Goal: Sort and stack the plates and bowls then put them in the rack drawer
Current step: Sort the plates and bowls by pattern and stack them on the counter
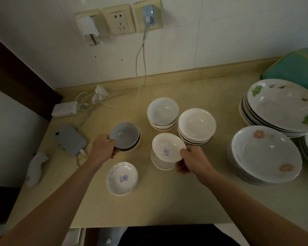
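Your left hand (103, 148) is gripping the rim of a grey bowl (124, 134), which is sitting tilted on a small stack at the left of the desk (167, 206). Your right hand (192, 161) is pinching the edge of a white bowl with a blue mark (167, 147), tilted over another small stack. In front of your left hand, a blue-patterned dish (122, 178) is lying alone. Behind, 2 stacks of white bowls (196, 126) are standing just beside each other. Flowered plates (265, 153) are piled at the right.
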A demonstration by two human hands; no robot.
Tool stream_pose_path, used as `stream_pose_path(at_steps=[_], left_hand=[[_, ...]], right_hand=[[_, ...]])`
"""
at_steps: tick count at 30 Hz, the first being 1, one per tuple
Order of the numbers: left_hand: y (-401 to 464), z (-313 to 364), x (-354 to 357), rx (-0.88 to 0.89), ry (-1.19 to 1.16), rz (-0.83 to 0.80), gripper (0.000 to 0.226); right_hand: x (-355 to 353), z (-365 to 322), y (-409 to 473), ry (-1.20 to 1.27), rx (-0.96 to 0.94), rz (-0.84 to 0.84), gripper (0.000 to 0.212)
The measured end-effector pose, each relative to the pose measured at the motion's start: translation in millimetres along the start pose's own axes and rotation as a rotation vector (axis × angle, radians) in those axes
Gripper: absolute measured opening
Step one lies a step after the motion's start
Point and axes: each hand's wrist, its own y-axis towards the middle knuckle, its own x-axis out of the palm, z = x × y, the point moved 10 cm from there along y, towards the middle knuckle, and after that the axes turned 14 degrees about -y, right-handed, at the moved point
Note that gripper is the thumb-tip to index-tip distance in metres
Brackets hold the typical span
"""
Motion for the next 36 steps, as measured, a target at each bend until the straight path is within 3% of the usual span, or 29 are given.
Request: stream_pose_path(at_steps=[10, 15, 19, 21, 23, 27, 30, 36], left_hand=[[-0.5, -5.3, -1.7, -0.016, 0.028, -0.005, 0.028], [-6.2, 0.1, 1.6, 0.008, 0.114, -0.035, 0.042], [-25.7, 33.4, -11.3, 0.225, 0.35, 0.101, 0.048], [-52.5, 62.5, -9.1, 0.416, 0.257, 0.16, 0.029], [-76.8, 74.9, 15.7, 0.515, 0.184, 0.083, 0.013], [-89.9, 44.0, 85.0, 0.341, 0.309, -0.132, 0.025], [-81.9, 25.7, 105.1, 0.215, 0.371, -0.154, 0.034], [-69.7, 14.6, 120.4, 0.043, 0.287, -0.208, 0.025]], right_hand=[[4.4, 7.0, 4.5, 0.303, 0.138, -0.067, 0.016], [3.7, 14.4, 1.0, 0.357, 0.138, -0.117, 0.014], [-0.4, 24.4, -3.8, 0.351, 0.131, -0.115, 0.016], [-2.1, 29.1, -6.0, 0.385, 0.135, -0.113, 0.016], [-3.3, 35.1, -9.1, 0.424, 0.146, -0.116, 0.015], [-7.8, 43.4, -18.1, 0.41, 0.136, -0.121, 0.012], [-14.4, 45.5, -25.3, 0.325, 0.081, -0.121, 0.016], [-24.4, 50.0, -35.6, 0.111, 0.006, -0.076, 0.02]])
